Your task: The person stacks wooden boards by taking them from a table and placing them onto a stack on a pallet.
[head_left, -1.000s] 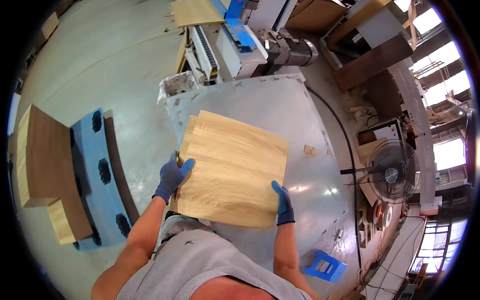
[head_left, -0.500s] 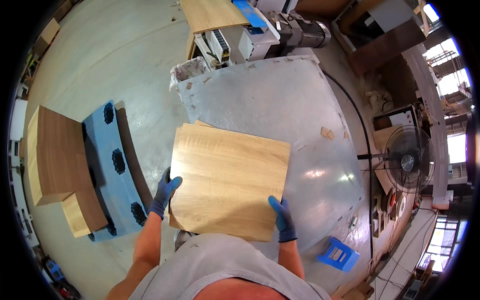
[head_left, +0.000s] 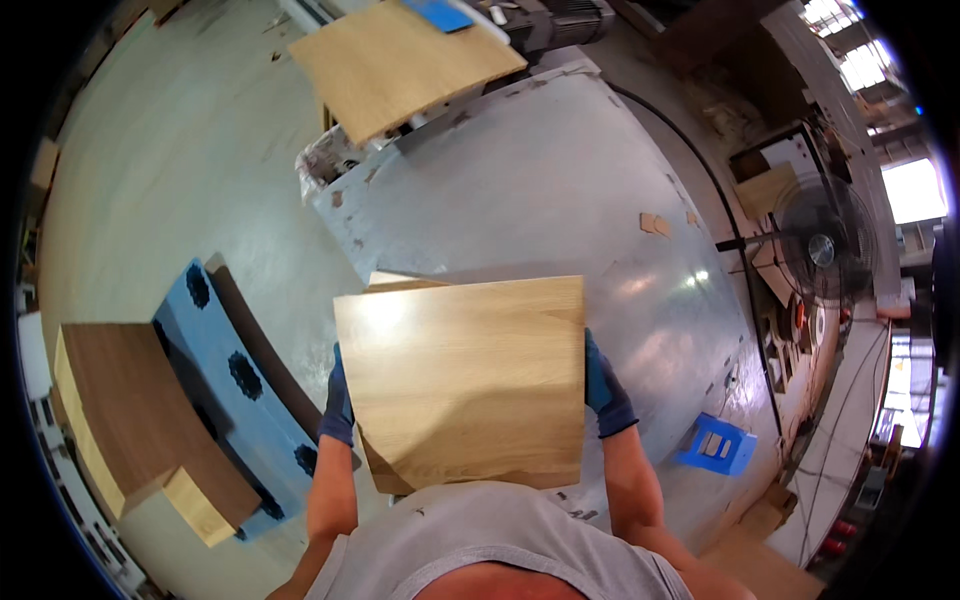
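A small stack of light wood-grain boards (head_left: 465, 385) is held in front of my grey shirt, above the near end of the grey metal table (head_left: 500, 190). My left hand (head_left: 340, 402), in a blue glove, grips the stack's left edge. On the opposite edge is my right hand (head_left: 605, 385), gloved alike and pressed to the side. Both hands are closed on the boards, with some fingers hidden beneath or behind them. The top board lies flat and nearly square to me. A corner of a lower board (head_left: 400, 283) sticks out at the far left.
A wood-grain board (head_left: 410, 65) juts from the machine at the table's far end. Left on the floor, brown boards (head_left: 135, 400) lie on a blue pallet (head_left: 235, 350). A standing fan (head_left: 822, 248), black cable (head_left: 690, 150) and blue plastic stool (head_left: 718, 443) are right.
The held stack has turned slightly and now lies squarer to me. My right thumb has left its top face. At the far machine, the board has come out toward the table.
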Action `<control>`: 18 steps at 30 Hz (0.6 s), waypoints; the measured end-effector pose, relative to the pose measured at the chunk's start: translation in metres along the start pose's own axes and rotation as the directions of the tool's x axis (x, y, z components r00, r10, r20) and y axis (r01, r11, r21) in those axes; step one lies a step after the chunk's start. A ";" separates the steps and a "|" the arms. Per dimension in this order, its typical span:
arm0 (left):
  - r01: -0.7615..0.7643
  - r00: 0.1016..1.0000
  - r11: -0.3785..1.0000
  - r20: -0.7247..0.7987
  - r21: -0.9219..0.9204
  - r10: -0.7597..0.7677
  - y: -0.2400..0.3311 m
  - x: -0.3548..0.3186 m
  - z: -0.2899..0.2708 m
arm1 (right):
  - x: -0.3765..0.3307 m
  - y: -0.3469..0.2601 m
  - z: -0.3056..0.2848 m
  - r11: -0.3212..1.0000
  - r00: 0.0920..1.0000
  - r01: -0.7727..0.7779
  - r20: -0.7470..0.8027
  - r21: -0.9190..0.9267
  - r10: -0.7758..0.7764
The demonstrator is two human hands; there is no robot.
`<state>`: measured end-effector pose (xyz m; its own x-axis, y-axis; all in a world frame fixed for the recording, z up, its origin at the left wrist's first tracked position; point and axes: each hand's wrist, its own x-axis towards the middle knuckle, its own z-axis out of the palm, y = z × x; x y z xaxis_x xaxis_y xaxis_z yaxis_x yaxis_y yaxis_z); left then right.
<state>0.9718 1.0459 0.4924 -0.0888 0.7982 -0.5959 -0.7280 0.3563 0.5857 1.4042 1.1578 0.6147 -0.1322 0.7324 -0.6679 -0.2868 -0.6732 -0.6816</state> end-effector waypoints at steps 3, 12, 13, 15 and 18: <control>0.021 0.999 0.998 0.043 -0.064 -0.018 0.012 -0.006 0.038 | 0.011 0.013 -0.010 0.999 0.992 0.021 -0.128 0.050 -0.015; -0.102 0.961 0.984 0.240 -0.147 0.136 0.044 -0.043 0.139 | -0.084 -0.048 -0.022 0.911 0.916 0.367 -0.245 0.190 -0.318; -0.097 0.958 0.986 0.257 -0.137 0.130 0.045 -0.048 0.150 | -0.100 -0.057 -0.027 0.903 0.910 0.380 -0.256 0.199 -0.327; -0.447 0.879 0.871 0.281 0.205 0.385 0.039 -0.060 0.172 | -0.130 -0.067 -0.050 0.837 0.797 0.541 -0.370 0.088 -0.477; -0.737 0.653 0.445 0.366 0.509 0.663 0.003 -0.067 0.189 | -0.140 -0.027 -0.125 0.694 0.694 0.703 -0.362 0.157 -0.622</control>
<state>1.1037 1.0853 0.6380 -0.2921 0.9352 0.2003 0.0870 -0.1826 0.9793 1.5495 1.0607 0.6890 0.4304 0.8904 -0.1482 -0.4405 0.0639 -0.8955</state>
